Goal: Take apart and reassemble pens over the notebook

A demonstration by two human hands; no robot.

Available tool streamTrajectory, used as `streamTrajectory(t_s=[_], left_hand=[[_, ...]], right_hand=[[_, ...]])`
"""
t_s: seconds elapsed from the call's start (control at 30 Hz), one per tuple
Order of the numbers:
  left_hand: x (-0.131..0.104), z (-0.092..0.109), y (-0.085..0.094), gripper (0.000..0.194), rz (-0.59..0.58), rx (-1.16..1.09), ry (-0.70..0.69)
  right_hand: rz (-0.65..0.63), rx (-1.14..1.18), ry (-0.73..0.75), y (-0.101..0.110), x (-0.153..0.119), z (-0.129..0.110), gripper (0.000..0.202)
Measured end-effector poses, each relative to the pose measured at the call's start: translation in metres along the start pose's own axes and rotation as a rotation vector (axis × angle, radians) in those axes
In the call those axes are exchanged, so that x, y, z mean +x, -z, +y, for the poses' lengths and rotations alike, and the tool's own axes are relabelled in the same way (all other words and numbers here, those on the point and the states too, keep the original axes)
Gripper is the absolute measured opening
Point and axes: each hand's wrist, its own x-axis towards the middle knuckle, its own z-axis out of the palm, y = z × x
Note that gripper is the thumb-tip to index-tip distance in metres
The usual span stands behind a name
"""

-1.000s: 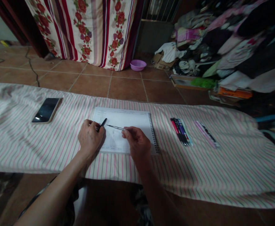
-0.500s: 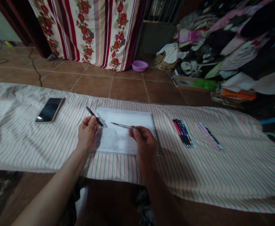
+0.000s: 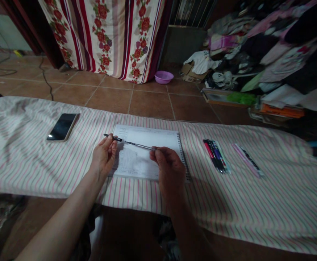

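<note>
My left hand (image 3: 103, 155) pinches a short black pen barrel (image 3: 117, 139) between thumb and fingertips, over the left side of an open spiral notebook (image 3: 158, 135). Between the thumb and fingers of my right hand (image 3: 172, 166) is a slim silvery pen refill (image 3: 141, 146) with a dark, narrow tip. That tip points left and sits at the barrel's right end, nearly in line with it. Whether the tip touches the barrel or has entered it, I cannot tell. Faint writing shows on the notebook page below.
To the right lie several pens (image 3: 216, 156) side by side, and beyond them a pink pen and a dark one (image 3: 247, 160). A smartphone (image 3: 62, 127) rests at the left on the striped cloth (image 3: 147, 195). Past the cloth, a purple basin (image 3: 163, 77) stands on the tiled floor.
My left hand has turned the black barrel from a steep slant to almost level. The gap between the barrel's end and the refill's tip has closed. The whole view has shifted slightly.
</note>
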Motion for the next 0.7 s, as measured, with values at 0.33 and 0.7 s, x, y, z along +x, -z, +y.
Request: streamTrajectory(t_s=[0.33, 0.7], left_hand=[[0.001, -0.009, 0.002, 0.018, -0.049, -0.017, 0.019], [-0.005, -0.018, -0.003, 0.017, -0.059, 0.021, 0.064]], right_hand=[[-0.004, -0.018, -0.014, -0.001, 0.000, 0.002, 0.013], [0.008, -0.030, -0.036, -0.007, -0.001, 0.006, 0.016]])
